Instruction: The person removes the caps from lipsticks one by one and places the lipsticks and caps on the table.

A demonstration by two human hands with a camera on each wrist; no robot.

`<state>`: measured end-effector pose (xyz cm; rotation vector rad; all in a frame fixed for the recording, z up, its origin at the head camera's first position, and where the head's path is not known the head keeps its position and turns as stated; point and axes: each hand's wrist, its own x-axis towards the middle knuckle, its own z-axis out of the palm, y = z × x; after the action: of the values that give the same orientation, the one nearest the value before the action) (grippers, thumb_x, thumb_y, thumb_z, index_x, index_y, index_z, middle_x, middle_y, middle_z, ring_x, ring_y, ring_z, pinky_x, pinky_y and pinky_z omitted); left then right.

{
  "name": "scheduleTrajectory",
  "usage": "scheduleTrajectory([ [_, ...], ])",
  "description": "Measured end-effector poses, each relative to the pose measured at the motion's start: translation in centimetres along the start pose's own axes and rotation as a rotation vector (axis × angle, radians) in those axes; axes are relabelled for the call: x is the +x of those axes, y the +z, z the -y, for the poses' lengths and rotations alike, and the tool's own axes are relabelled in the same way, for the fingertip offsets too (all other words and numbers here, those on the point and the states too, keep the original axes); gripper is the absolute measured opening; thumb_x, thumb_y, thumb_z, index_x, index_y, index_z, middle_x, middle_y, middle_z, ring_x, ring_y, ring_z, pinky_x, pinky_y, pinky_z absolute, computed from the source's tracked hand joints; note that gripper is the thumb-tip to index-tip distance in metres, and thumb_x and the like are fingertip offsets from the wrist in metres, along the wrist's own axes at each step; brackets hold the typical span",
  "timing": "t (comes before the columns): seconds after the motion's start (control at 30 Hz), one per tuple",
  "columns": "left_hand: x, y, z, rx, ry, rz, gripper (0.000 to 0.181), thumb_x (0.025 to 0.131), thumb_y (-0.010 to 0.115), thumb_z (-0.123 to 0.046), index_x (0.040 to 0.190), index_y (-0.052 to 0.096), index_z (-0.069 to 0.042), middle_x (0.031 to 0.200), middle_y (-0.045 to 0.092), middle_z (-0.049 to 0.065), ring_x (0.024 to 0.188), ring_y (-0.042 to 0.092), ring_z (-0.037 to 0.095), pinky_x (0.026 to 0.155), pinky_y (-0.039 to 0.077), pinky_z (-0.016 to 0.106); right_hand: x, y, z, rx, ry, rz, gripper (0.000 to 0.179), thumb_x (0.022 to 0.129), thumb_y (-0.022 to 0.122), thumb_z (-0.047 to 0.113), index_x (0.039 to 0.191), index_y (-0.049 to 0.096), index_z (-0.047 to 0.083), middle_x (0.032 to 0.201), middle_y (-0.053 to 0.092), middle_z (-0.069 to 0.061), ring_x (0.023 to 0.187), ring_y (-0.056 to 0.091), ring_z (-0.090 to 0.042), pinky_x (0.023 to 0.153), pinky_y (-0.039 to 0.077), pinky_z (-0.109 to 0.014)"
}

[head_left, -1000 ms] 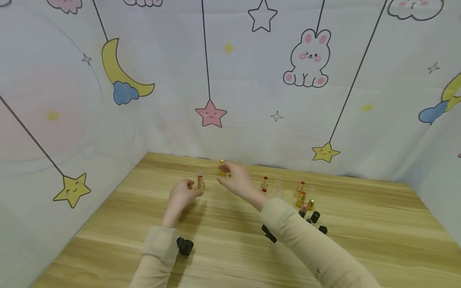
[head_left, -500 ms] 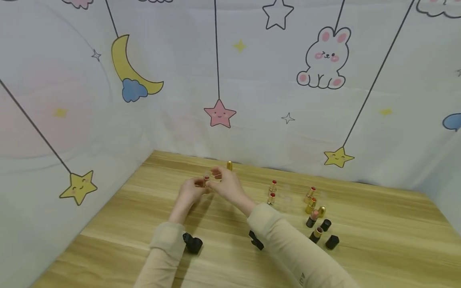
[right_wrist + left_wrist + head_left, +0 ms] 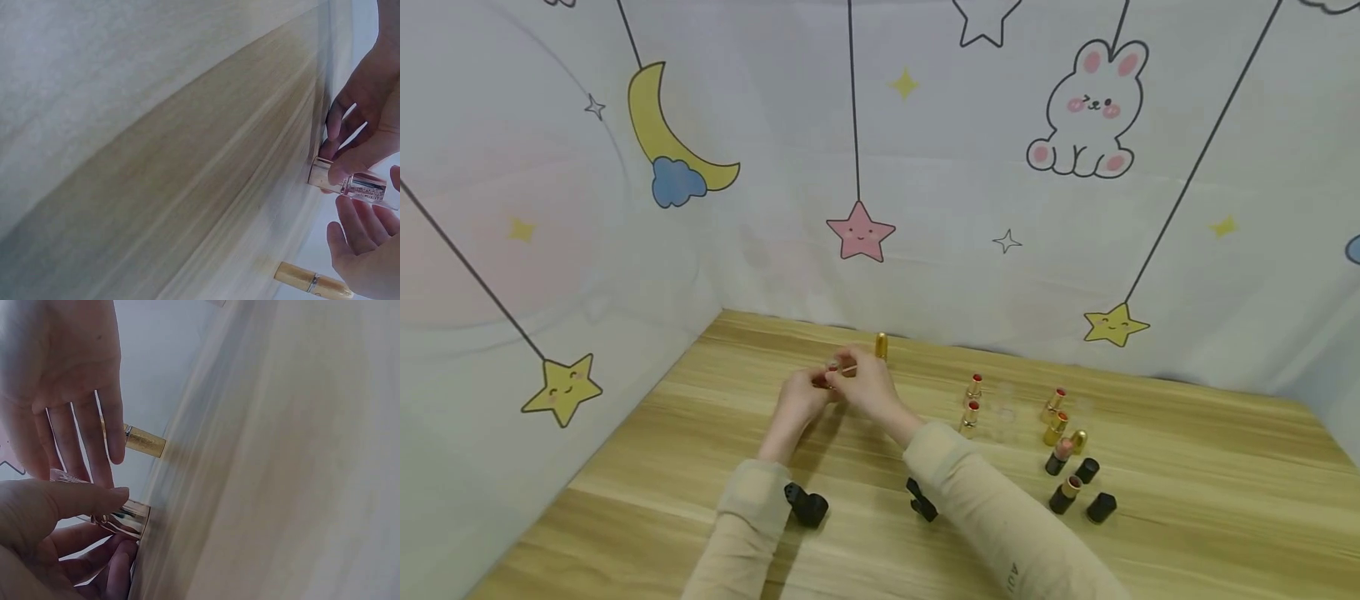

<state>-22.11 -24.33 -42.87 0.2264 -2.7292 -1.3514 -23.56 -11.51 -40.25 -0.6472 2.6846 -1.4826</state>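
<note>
My left hand (image 3: 801, 404) pinches the gold base of an upright lipstick (image 3: 134, 519) between thumb and fingers, low by the tabletop. A clear cap (image 3: 369, 189) covers its top. From the right, my right hand (image 3: 867, 385) has its thumb and fingertips around that cap; the exact contact is partly hidden. In the head view the hands cover most of this lipstick. Just behind my right hand stands another gold lipstick tube (image 3: 882, 346), untouched.
To the right stand uncapped red lipsticks (image 3: 969, 418), a faint clear cap (image 3: 1006, 404), gold lipsticks (image 3: 1056, 428), black-based lipsticks (image 3: 1064, 495) and loose black caps (image 3: 1101, 507). Black wrist-camera parts (image 3: 807, 505) sit at both forearms. A printed curtain (image 3: 760, 250) borders the wooden table (image 3: 700, 417).
My right hand has moved left from the gold tube to the lipstick in my left hand, its fingers closing in at the cap. The head view has shifted slightly.
</note>
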Motion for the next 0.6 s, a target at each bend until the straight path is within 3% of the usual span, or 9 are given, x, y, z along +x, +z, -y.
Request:
scheduleTrajectory([
  [0.23, 0.05, 0.19, 0.04, 0.008, 0.005, -0.010, 0.023, 0.079, 0.071, -0.007, 0.100, 0.071, 0.002, 0.095, 0.071, 0.016, 0.092, 0.063, 0.028, 0.086, 0.050, 0.041, 0.04, -0.15, 0.05, 0.000, -0.009, -0.004, 0.021, 0.092, 0.064, 0.015, 0.110, 0.066, 0.005, 0.105, 0.071, -0.012, 0.099, 0.068, -0.026, 0.084, 0.056, -0.036],
  [0.6, 0.01, 0.25, -0.11, 0.004, -0.009, 0.008, 0.028, 0.080, 0.073, -0.009, 0.105, 0.070, 0.002, 0.099, 0.071, 0.016, 0.096, 0.062, 0.029, 0.088, 0.048, 0.043, -0.14, -0.44, 0.25, -0.041, 0.006, -0.012, 0.024, 0.092, 0.064, 0.018, 0.112, 0.066, 0.006, 0.107, 0.071, -0.011, 0.099, 0.069, -0.025, 0.085, 0.055, -0.036],
])
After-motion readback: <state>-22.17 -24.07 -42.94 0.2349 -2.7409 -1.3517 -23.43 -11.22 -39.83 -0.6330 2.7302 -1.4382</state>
